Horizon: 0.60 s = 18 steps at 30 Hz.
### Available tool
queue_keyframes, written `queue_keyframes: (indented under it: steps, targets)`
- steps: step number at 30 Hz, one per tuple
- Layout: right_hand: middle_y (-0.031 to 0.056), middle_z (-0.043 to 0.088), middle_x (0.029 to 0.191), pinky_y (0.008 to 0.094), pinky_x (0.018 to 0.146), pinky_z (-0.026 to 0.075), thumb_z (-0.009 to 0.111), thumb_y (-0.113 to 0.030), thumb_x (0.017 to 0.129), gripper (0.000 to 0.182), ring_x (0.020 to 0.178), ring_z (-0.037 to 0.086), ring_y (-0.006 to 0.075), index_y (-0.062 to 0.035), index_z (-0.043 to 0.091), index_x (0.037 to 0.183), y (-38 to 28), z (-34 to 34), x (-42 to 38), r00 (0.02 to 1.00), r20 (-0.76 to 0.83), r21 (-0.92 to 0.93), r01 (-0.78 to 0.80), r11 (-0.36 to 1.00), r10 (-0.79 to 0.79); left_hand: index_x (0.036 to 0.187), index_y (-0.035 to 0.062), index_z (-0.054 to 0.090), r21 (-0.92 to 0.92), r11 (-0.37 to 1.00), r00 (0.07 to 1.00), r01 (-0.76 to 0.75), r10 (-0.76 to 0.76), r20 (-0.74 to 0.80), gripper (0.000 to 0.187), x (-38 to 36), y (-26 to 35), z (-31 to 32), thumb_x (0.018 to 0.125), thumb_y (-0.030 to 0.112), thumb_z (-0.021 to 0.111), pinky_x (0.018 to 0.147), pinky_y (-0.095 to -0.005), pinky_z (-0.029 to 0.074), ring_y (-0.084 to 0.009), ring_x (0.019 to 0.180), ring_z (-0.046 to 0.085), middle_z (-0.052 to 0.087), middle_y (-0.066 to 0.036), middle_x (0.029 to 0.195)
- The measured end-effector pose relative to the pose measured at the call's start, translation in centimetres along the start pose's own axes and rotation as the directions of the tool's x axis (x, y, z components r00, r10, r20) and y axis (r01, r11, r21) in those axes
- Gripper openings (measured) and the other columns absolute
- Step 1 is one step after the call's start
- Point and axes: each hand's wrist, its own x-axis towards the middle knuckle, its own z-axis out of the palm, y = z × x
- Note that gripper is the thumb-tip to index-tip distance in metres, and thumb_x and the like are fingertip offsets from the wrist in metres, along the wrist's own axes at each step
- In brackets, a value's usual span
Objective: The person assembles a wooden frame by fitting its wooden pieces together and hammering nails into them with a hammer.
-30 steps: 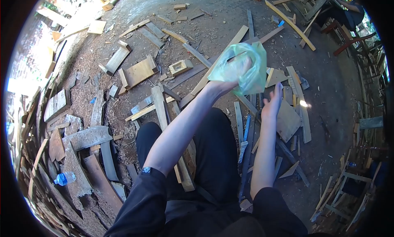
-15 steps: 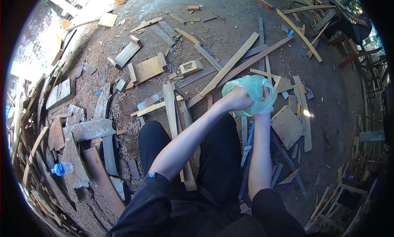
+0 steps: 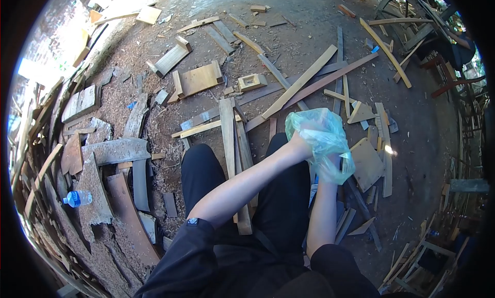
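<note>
A thin, translucent green plastic bag (image 3: 326,134) hangs crumpled around both hands, above the right knee. My left hand (image 3: 304,145) reaches into the bag from the left, its fingers covered by the plastic. Below and to the right, my right hand (image 3: 330,166) is also wrapped in the bag and shows only faintly through it. The plastic hides what the fingers of either hand are doing. Between the knees, long wooden pieces (image 3: 228,138) lean on the ground.
Boards and sticks lie scattered over the dirt floor (image 3: 417,143). A plastic bottle (image 3: 78,198) lies at the left among bark slabs (image 3: 116,151). Stacked wood lines the left edge. A person (image 3: 461,48) in dark clothing is partly visible at the upper right.
The bag has spread downward over my right hand and now covers more of it. Both hands have moved slightly lower, and the camera view has shifted a little.
</note>
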Motion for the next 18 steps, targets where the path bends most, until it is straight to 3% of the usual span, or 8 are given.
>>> queue_keyframes:
  steps: [2, 3, 4, 6, 8, 10, 13, 18]
  targets:
    - [0.0166, 0.059, 0.146, 0.0478, 0.116, 0.043, 0.046, -0.056, 0.109, 0.065, 0.135, 0.057, 0.0309, -0.0047, 0.055, 0.147, 0.0, 0.1, 0.0, 1.0, 0.028, 0.009, -0.008, 1.0, 0.008, 0.127, 0.0086, 0.063, 0.354, 0.926, 0.943, -0.129, 0.226, -0.246, 0.037, 0.2, 0.5, 0.6, 0.096, 0.028, 0.068, 0.09, -0.0444, 0.056, -0.0305, 0.1, 0.071, 0.073, -0.014, 0.103]
    - [0.0161, 0.056, 0.15, 0.049, 0.116, 0.043, 0.048, -0.057, 0.108, 0.067, 0.138, 0.055, 0.0316, -0.0044, 0.053, 0.148, -0.1, 0.2, 0.8, 0.979, -0.2, -0.046, -0.038, 0.998, 0.028, 0.12, 0.0079, 0.066, 0.402, 0.907, 0.959, -0.128, 0.216, -0.182, 0.031, -0.5, 0.3, 0.3, 0.095, 0.025, 0.07, 0.086, -0.0442, 0.055, -0.0302, 0.1, 0.07, 0.072, -0.012, 0.103]
    - [0.0161, 0.056, 0.15, 0.049, 0.116, 0.043, 0.048, -0.057, 0.108, 0.067, 0.138, 0.055, 0.0316, -0.0044, 0.053, 0.148, 0.0, 0.7, 0.8, 0.979, -0.203, -0.049, -0.044, 0.998, 0.033, 0.12, 0.0079, 0.066, 0.399, 0.909, 0.959, -0.122, 0.211, -0.187, 0.031, -0.7, 0.3, 0.4, 0.095, 0.025, 0.07, 0.086, -0.0442, 0.055, -0.0302, 0.1, 0.07, 0.072, -0.012, 0.103]
    - [0.0148, 0.054, 0.152, 0.0483, 0.116, 0.044, 0.048, -0.056, 0.108, 0.066, 0.137, 0.055, 0.0316, -0.0039, 0.053, 0.147, 0.2, 1.6, 0.5, 0.913, -0.408, -0.107, -0.047, 0.993, 0.0, 0.12, 0.0076, 0.066, 0.367, 0.925, 0.963, -0.096, 0.179, -0.199, 0.03, -0.5, 0.1, 0.4, 0.095, 0.025, 0.07, 0.086, -0.0438, 0.055, -0.0297, 0.1, 0.07, 0.072, -0.012, 0.103]
    - [0.0129, 0.056, 0.15, 0.0475, 0.115, 0.044, 0.048, -0.056, 0.108, 0.063, 0.137, 0.055, 0.0309, -0.0077, 0.052, 0.149, 0.6, 0.5, 0.7, 0.926, -0.378, -0.1, -0.035, 0.994, -0.006, 0.12, 0.0074, 0.066, 0.34, 0.938, 0.967, -0.07, 0.148, -0.209, 0.03, -1.2, 0.0, 0.0, 0.095, 0.025, 0.069, 0.086, -0.0434, 0.055, -0.0292, 0.099, 0.07, 0.072, -0.012, 0.103]
    - [0.0117, 0.056, 0.15, 0.0478, 0.115, 0.044, 0.045, -0.055, 0.11, 0.059, 0.137, 0.055, 0.0297, -0.0128, 0.051, 0.151, 0.8, 0.2, 0.7, 0.878, -0.471, -0.159, 0.014, 0.987, -0.088, 0.119, 0.0071, 0.067, 0.314, 0.949, 0.968, -0.041, 0.115, -0.222, 0.03, 0.0, -0.1, 0.2, 0.096, 0.025, 0.069, 0.085, -0.043, 0.055, -0.0287, 0.099, 0.07, 0.072, -0.012, 0.103]
    - [0.0115, 0.056, 0.15, 0.0503, 0.115, 0.044, 0.039, -0.053, 0.112, 0.055, 0.138, 0.054, 0.0301, -0.0156, 0.05, 0.15, 1.5, 1.7, 0.7, 0.883, -0.444, -0.256, 0.035, 0.966, -0.15, 0.119, 0.0067, 0.067, 0.275, 0.961, 0.97, -0.008, 0.074, -0.233, 0.029, -0.2, 0.2, 0.7, 0.096, 0.025, 0.068, 0.085, -0.0424, 0.055, -0.0279, 0.098, 0.069, 0.072, -0.013, 0.103]
    - [0.0106, 0.054, 0.153, 0.0526, 0.118, 0.042, 0.03, -0.052, 0.114, 0.057, 0.142, 0.051, 0.0328, -0.0147, 0.048, 0.153, 1.4, 4.6, 0.4, 0.94, -0.282, -0.203, 0.14, 0.969, -0.195, 0.118, 0.0061, 0.067, 0.207, 0.978, 0.971, 0.037, 0.014, -0.237, 0.028, -4.6, 1.4, 0.1, 0.097, 0.025, 0.067, 0.084, -0.0414, 0.055, -0.0266, 0.097, 0.069, 0.072, -0.013, 0.104]
